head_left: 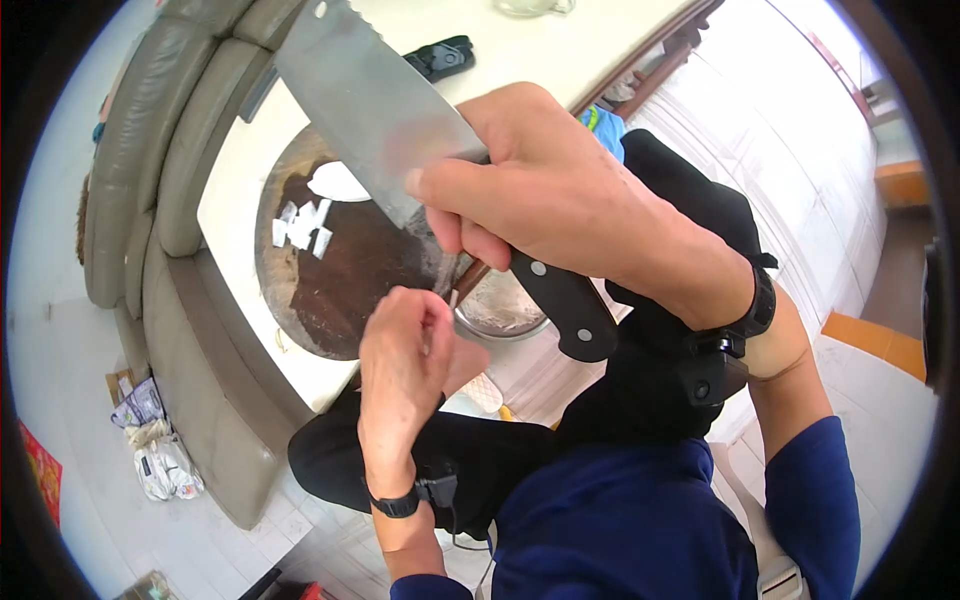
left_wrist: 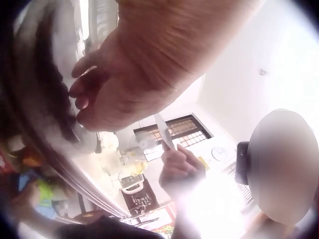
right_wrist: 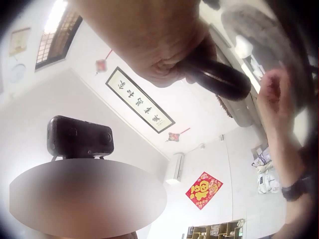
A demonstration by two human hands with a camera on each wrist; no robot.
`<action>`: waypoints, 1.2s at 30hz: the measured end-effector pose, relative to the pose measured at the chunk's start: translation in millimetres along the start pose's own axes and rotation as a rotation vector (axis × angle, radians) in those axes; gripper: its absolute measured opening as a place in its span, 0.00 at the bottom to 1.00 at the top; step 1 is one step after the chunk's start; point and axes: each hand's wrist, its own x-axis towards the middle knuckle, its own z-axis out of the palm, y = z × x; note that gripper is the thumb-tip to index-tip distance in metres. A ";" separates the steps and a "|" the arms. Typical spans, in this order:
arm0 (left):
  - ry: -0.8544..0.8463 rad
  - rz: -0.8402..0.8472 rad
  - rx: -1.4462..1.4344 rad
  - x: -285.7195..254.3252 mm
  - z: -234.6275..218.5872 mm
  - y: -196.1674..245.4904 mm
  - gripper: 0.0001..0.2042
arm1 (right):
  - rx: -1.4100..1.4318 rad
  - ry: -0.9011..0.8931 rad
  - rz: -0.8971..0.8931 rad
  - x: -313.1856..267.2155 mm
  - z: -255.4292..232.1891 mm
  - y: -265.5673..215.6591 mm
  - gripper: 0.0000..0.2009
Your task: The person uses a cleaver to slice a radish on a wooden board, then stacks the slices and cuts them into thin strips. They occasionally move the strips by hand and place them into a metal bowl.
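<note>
Head view: right hand (head_left: pixel 575 200) is gripping the cleaver (head_left: pixel 370 100), fingers clamping around the blade's handle end, thumb lying on the flat; long axis is running from upper-left blade to lower-right handle, passing over the round board (head_left: pixel 345 290); white pieces (head_left: pixel 300 235) are lying on the board, up and left of the left hand (head_left: pixel 395 365), which is looking nearer to them; its fingers are bending close together near the board's edge, cannot tell if pinching anything. Left wrist view: left fingers are curling inward, blade is showing beyond, pointing up. Right wrist view: dark handle is sticking out below the right palm, towards the left hand.
</note>
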 end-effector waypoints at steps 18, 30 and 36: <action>0.021 -0.035 -0.217 -10.6 24.4 0.9 0.02 | -0.057 0.010 0.041 7.4 4.8 0.2 0.12; 0.130 -0.223 -0.370 -10.1 -19.6 -12.0 0.04 | -0.041 0.014 0.055 10.1 6.2 -0.5 0.13; 0.164 -0.156 -0.184 38.5 -98.0 -43.4 0.07 | 0.004 0.034 0.042 14.5 13.7 -4.8 0.13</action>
